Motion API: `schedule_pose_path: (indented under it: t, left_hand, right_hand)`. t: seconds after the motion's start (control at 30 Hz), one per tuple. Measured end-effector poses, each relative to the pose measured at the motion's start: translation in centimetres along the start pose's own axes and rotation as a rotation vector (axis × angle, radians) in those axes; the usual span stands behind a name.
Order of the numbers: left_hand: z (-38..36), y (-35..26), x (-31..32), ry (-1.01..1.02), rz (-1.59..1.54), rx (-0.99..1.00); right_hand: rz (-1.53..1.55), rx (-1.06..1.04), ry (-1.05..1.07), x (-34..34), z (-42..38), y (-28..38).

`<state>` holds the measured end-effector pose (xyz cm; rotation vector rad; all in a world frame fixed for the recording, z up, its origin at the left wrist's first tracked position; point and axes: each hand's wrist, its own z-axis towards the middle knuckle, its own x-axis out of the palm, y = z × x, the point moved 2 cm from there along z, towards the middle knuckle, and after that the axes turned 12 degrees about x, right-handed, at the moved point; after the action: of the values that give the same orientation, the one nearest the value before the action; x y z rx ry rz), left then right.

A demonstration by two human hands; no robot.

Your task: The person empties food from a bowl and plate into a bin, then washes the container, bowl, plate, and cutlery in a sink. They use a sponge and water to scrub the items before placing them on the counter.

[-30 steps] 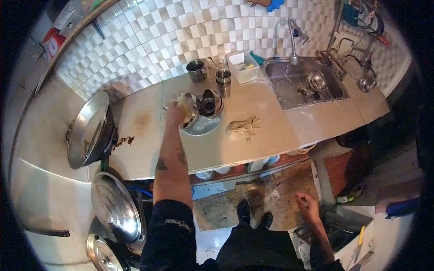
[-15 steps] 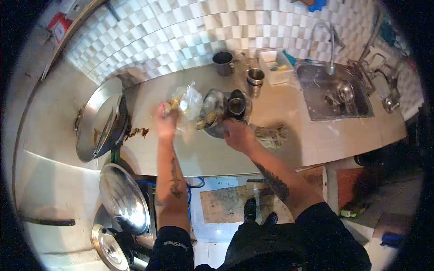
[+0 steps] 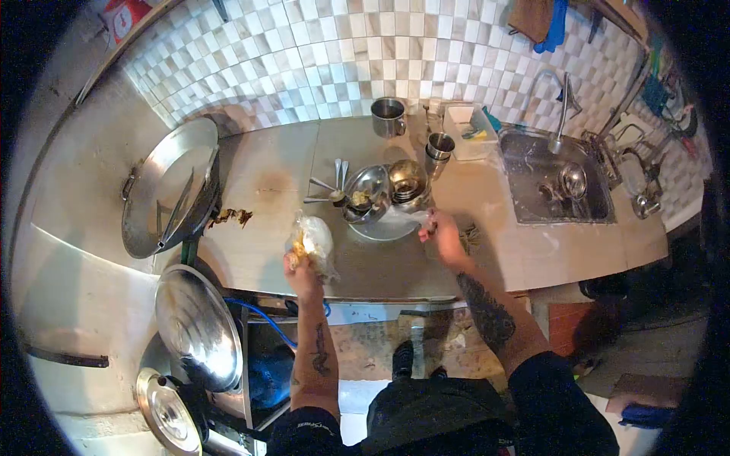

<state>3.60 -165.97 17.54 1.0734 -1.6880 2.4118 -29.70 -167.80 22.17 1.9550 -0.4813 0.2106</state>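
Observation:
My left hand (image 3: 303, 277), over the front of the counter, is closed round the gathered neck of a clear plastic bag (image 3: 315, 242) with whitish and yellow contents. My right hand (image 3: 445, 237) pinches the right rim of a round metal tray (image 3: 384, 229). On that tray sits a tilted steel bowl (image 3: 368, 188) with yellowish scraps, beside a stack of metal bowls (image 3: 408, 179). Several spoons (image 3: 340, 173) stick out on the left side of the bowl. A crumpled cloth (image 3: 470, 238) lies partly hidden behind my right hand.
A large wok (image 3: 169, 190) with tongs stands left, near dark scraps (image 3: 230, 217). A big lid (image 3: 199, 327) leans below. Behind the tray are a metal mug (image 3: 388, 117), stacked steel cups (image 3: 439, 148) and a white bin (image 3: 469, 129). The sink (image 3: 559, 175) holds dishes.
My left hand has drawn the plastic bag toward me, uncovering the spoons. My right hand has moved right, and the tray and its dishes appear shifted slightly. The head view has tilted a little.

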Motion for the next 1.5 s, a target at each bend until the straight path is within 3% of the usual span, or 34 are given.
schedule_pose_path:
  t: [0.23,0.27,0.33,0.4,0.47,0.5,0.57,0.6,0.63,0.67,0.7,0.73,0.83,0.9,0.97,1.0,1.1,1.13,1.23,1.27,1.33,1.37,1.4,1.43,1.5]
  left_hand:
    - [-9.7,0.1,5.2,-0.160,0.041,-0.183]
    - [-10.5,0.2,5.3,-0.099,0.071,-0.189]
    - [-11.9,0.5,5.6,-0.060,0.045,-0.185]
    - [-12.6,0.1,6.9,-0.033,0.021,-0.177]
    - [-13.8,0.3,7.8,0.016,0.025,-0.262]
    - [-14.6,0.6,8.6,0.057,0.025,-0.313]
    - [-16.5,4.0,9.0,0.192,-0.146,-0.183]
    - [-17.8,4.1,10.7,0.305,-0.171,-0.191]
    - [-18.9,2.0,13.4,0.471,-0.137,-0.207]
    - [-20.1,0.0,16.3,0.635,-0.120,-0.210]
    - [-21.5,-1.4,19.0,0.768,-0.132,-0.220]
    - [-23.1,-2.2,21.8,0.789,-0.085,-0.191]
    - [-27.6,4.1,24.2,1.054,0.033,-0.523]
    - [-32.6,5.4,27.4,1.400,0.101,-0.376]
    - [-39.0,6.4,30.8,1.251,-0.207,-0.917]
    - [-42.2,6.6,33.0,1.156,-0.335,-1.247]
    - [-49.0,4.6,40.0,1.281,-0.205,-1.561]
    - [-50.7,5.2,41.4,1.416,-0.351,-1.648]
    - [-57.3,6.0,46.9,1.529,-0.362,-1.690]
    - [-59.3,7.8,48.0,1.455,-0.240,-1.687]
    - [-60.8,11.8,49.5,1.598,-0.168,-1.450]
    - [-61.1,12.8,50.6,1.645,-0.129,-1.320]
    - [-60.6,13.7,51.0,1.512,-0.094,-1.307]
    - [-60.0,14.2,51.9,1.842,0.125,-0.722]
    - [-56.8,19.0,49.4,1.495,0.110,-1.083]
  right_hand:
    - [-0.399,-0.194,0.012,1.7,0.5,3.3]
    - [-0.403,-0.198,0.010,1.5,0.0,3.8]
    - [-0.212,-0.234,0.059,2.1,-2.8,5.1]
    - [0.182,-0.321,0.160,4.0,-6.6,7.3]
    - [0.172,-0.360,0.282,1.7,-7.7,6.6]
    - [0.074,-0.416,0.272,0.1,-8.3,5.4]
    - [-0.218,-0.558,0.149,-3.1,-9.4,2.8]
    - [-0.339,-0.620,0.247,-3.8,-10.6,2.1]
    - [-0.584,-0.843,0.063,-4.6,-13.5,2.5]
    - [-0.528,-0.736,0.079,-7.1,-14.6,0.8]
    - [-0.762,-0.838,-0.123,-9.2,-15.3,-0.1]
    - [-0.773,-0.843,-0.263,-10.7,-17.7,0.5]
    - [-0.683,-0.729,-0.464,-16.4,-23.2,1.3]
    - [-0.517,-0.680,-0.463,-20.3,-26.0,1.5]
    - [-0.284,-0.698,-0.405,-23.7,-30.0,3.1]
    - [-0.554,-0.696,-0.581,-25.4,-32.8,4.5]
    - [-0.558,-0.727,-0.772,-33.5,-35.7,3.3]
    - [-0.593,-0.739,-0.819,-36.7,-36.6,3.5]
    - [-0.559,-0.762,-1.008,-46.2,-38.9,4.3]
    - [-0.282,-0.741,-0.982,-50.0,-38.9,5.2]
    - [-0.134,-0.735,-1.321,-59.3,-37.4,4.7]
    - [-0.275,-0.747,-1.686,-63.7,-36.4,4.9]
    - [-0.186,-0.885,-1.727,-68.3,-35.3,5.1]
    - [-0.344,-0.803,-1.912,-72.3,-34.4,5.8]
    - [-0.205,-0.802,-2.048,-77.7,-31.9,9.3]
